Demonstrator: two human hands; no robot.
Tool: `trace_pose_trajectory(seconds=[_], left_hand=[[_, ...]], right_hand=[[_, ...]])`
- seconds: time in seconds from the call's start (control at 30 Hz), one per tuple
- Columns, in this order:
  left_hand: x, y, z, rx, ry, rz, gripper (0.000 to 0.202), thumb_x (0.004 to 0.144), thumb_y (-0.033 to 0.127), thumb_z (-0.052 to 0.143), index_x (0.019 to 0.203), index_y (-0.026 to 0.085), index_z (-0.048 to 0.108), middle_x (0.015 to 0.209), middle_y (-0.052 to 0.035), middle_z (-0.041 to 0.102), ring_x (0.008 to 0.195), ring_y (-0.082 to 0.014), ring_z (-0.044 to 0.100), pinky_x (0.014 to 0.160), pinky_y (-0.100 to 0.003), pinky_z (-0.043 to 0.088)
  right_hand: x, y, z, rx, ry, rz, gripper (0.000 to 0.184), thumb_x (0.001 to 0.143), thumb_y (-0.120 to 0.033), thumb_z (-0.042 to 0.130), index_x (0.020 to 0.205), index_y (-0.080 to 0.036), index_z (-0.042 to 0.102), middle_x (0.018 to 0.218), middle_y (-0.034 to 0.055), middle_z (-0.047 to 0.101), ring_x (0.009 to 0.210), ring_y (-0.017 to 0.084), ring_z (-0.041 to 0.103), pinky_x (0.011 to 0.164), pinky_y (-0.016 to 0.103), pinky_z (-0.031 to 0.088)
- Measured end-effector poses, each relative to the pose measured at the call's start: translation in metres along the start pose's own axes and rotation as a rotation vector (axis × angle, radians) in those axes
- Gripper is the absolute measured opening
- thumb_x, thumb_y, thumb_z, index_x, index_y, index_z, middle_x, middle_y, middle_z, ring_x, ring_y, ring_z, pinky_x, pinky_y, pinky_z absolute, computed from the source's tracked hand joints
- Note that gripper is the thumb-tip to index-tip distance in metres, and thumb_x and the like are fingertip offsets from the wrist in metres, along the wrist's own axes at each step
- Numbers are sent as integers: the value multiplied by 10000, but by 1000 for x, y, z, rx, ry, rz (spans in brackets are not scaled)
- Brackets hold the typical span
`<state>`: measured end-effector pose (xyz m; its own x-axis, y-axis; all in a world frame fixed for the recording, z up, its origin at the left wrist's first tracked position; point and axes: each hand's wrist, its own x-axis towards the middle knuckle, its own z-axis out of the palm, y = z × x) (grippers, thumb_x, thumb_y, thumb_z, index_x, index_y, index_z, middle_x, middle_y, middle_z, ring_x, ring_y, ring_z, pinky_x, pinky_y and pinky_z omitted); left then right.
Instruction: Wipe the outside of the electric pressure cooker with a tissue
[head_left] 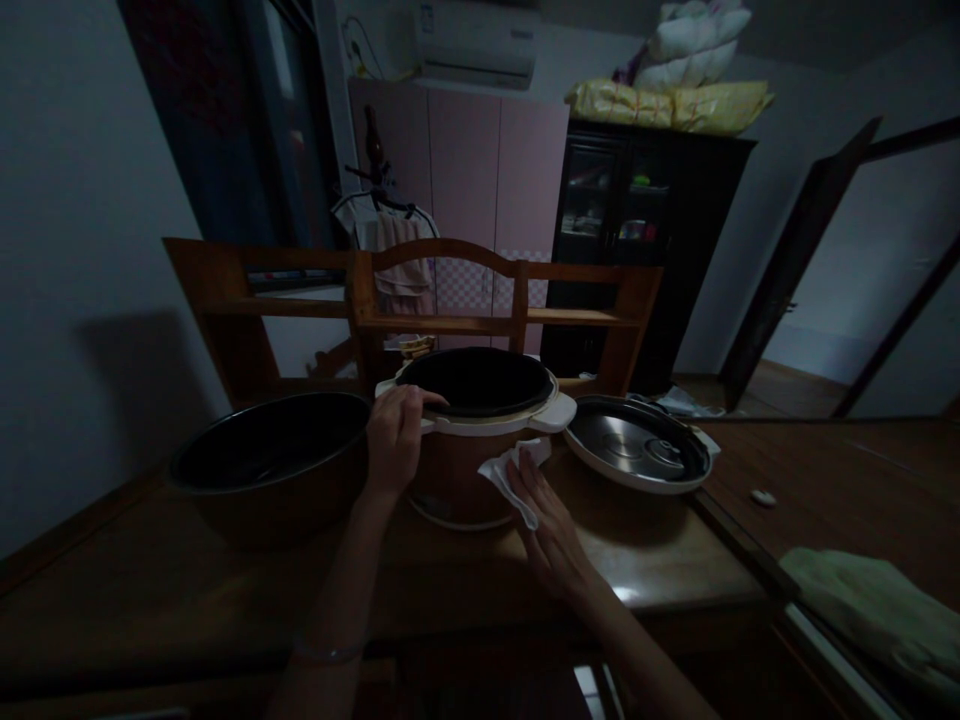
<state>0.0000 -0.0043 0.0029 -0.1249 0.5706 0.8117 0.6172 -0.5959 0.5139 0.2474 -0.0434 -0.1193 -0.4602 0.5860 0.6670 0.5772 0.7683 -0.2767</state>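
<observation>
A rice cooker body (469, 470) with a white rim and side handles stands upright on the wooden desk, its dark inside open to view. My left hand (396, 435) grips its rim at the left, thumb laid over the edge. Against the cooker's right outer side, my right hand (546, 520) presses a white cloth or tissue (499, 478) under its fingers. To the left sits the dark inner pot (277, 490), apart from the cooker. The cooker lid (626, 455) lies at the right with its metal inner face up.
The wooden desk (645, 570) has a shelf rack (442, 325) along its back. Behind stand pink cabinets (465, 170) and a dark cupboard (652, 260). Pale green fabric (862, 600) lies at the lower right. The room is dim.
</observation>
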Motion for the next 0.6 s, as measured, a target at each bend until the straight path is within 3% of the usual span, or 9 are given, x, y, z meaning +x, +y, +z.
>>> trace_pose_trajectory(seconds=[0.27, 0.37, 0.5, 0.6], left_hand=[[0, 0, 0, 7, 1, 2, 533, 1043, 394, 249, 899, 252, 741, 1056, -24, 733, 1049, -211, 620, 1057, -400, 399], [0, -1, 0, 2, -1, -3, 530, 1041, 401, 255, 889, 251, 739, 1036, -26, 733, 1036, -205, 622, 1049, -384, 403], [0, -1, 0, -5, 3, -3, 531, 1039, 401, 257, 874, 248, 739, 1037, -25, 737, 1035, -201, 623, 1058, -377, 399], [0, -1, 0, 1, 2, -1, 529, 1038, 404, 259, 886, 250, 742, 1067, -23, 736, 1039, -205, 622, 1051, -378, 402]], right_hand=[[3, 1, -7, 440, 216, 358, 541, 1059, -426, 321, 1578, -278, 279, 1635, 19, 304, 1527, 243, 233, 1246, 530, 228], [10, 5, -11, 524, 285, 389, 531, 1053, -445, 325, 1554, -271, 349, 1564, 31, 442, 1481, 255, 354, 1220, 537, 301], [16, 14, -13, 490, 332, 380, 560, 1037, -495, 291, 1541, -269, 385, 1483, 34, 544, 1451, 254, 409, 1202, 510, 347], [16, 23, -10, 531, 371, 462, 577, 1010, -539, 330, 1477, -242, 494, 1426, 55, 599, 1378, 284, 502, 1158, 512, 399]])
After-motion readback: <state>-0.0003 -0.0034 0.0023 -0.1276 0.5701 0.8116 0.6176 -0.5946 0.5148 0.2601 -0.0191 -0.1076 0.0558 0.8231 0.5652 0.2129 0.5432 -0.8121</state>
